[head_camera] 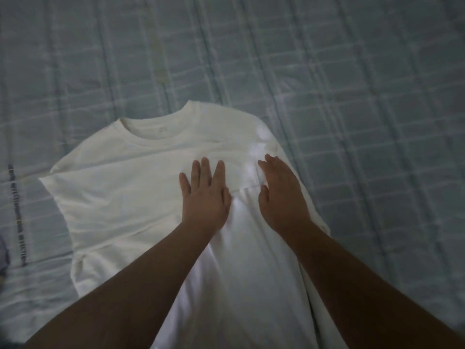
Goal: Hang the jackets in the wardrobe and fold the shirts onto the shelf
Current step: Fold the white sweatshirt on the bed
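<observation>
A white round-neck shirt (120, 187) lies spread on the bed, collar pointing away from me. Its right side is folded inward, so a straight fold edge runs down the right. My left hand (205, 195) lies flat on the chest of the shirt with its fingers straight and spread. My right hand (281, 195) rests flat on the folded-over part beside it, fingers together. Both palms press on the cloth. The shirt's left sleeve sticks out to the left. No jacket, wardrobe or shelf is in view.
A pale blue-grey quilted bedspread (352, 84) covers the whole bed under the shirt. A bit of dark blue cloth (3, 258) shows at the left edge.
</observation>
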The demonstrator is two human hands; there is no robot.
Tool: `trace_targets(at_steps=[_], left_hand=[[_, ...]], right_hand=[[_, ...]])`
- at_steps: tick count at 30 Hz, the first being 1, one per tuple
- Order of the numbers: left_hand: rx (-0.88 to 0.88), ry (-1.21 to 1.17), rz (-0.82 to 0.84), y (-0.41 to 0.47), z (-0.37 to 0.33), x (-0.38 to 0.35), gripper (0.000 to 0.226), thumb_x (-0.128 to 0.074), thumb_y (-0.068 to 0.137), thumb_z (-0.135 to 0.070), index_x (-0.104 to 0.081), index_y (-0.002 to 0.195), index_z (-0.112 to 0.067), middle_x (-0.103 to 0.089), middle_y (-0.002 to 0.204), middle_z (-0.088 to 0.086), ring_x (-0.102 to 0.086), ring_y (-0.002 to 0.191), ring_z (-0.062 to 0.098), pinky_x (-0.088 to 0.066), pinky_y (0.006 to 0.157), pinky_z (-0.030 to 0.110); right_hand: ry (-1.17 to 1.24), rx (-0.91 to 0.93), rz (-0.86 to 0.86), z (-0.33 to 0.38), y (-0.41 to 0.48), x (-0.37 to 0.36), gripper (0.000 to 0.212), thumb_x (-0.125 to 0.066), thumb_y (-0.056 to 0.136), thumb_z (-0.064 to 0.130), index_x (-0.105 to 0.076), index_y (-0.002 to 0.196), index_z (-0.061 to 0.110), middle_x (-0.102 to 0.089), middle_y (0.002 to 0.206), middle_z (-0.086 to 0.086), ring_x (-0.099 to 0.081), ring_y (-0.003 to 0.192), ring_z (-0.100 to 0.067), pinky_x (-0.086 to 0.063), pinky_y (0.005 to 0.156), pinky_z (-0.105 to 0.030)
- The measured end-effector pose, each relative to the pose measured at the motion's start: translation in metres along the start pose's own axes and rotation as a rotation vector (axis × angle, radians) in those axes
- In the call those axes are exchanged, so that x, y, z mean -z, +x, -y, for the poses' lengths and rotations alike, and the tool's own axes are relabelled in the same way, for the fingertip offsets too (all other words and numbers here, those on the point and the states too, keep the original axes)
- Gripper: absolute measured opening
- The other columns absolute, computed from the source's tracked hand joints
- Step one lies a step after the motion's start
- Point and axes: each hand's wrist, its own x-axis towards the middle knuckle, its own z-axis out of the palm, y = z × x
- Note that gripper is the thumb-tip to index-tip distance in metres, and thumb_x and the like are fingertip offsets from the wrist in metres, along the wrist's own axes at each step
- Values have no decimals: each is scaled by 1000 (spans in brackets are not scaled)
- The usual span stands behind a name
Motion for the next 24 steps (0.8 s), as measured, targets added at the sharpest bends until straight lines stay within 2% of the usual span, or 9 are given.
trace_targets(at_steps=[5,7,9,11,13,15,18,20,24], left_hand=[[-349,-185,-63,-35,-44,5,71,-35,76,-22,-43,144,-4,-45,148,18,-30,144,39,-23,119,51],[-370,-341,-39,-56,-70,0,66,-33,75,-18,-51,136,-1,-52,138,17,-37,138,35,-25,120,39],[-298,-512,31,-82,-94,-5,55,-35,79,-15,-54,129,-5,-55,127,11,-44,125,25,-30,110,24],[-230,-625,159,-106,-117,-9,38,-43,85,-10,-56,121,-13,-58,111,3,-50,104,15,-35,90,17],[-164,-669,341,-125,-138,-20,22,-48,92,-12,-56,112,-18,-61,94,-1,-56,84,12,-42,77,20],[-35,-733,544,-140,-155,-32,14,-52,94,-24,-55,107,-21,-65,89,1,-63,79,16,-52,79,30],[84,-791,645,-152,-177,-44,28,-55,95,-40,-55,115,-21,-67,101,-1,-66,90,18,-54,89,36],[141,-933,675,-152,-199,-37,36,-55,97,-42,-54,123,-17,-64,111,1,-66,100,18,-54,88,32],[524,-1710,917,-133,-242,-33,74,-66,84,-56,-50,134,-5,-58,133,23,-61,114,31,-58,83,43]], right_hand=[[130,-381,-41,-36,-105,28,66,-62,79,4,-44,143,9,-45,148,-11,-40,138,-29,-29,117,-40],[155,-530,-25,-49,-147,37,63,-66,81,6,-44,140,6,-49,141,-14,-44,131,-32,-32,113,-37],[158,-668,29,-57,-183,44,57,-69,85,13,-47,137,6,-53,133,-14,-49,123,-32,-39,106,-40],[189,-790,134,-62,-210,47,50,-67,90,30,-47,133,14,-54,127,-7,-53,117,-28,-43,99,-39],[205,-862,286,-68,-227,47,47,-61,92,42,-46,129,20,-56,121,-2,-57,113,-25,-46,96,-39],[182,-838,364,-73,-237,46,34,-56,93,39,-49,120,20,-58,113,-1,-59,107,-25,-47,92,-38],[205,-865,207,-74,-235,61,11,-54,92,25,-47,100,23,-57,93,1,-60,89,-24,-48,80,-37],[153,-833,65,-76,-228,80,15,-56,90,21,-42,93,28,-52,84,5,-57,81,-22,-44,74,-35],[55,-641,-131,-75,-219,118,16,-63,85,18,-52,92,26,-55,84,6,-54,76,-19,-47,69,-36]])
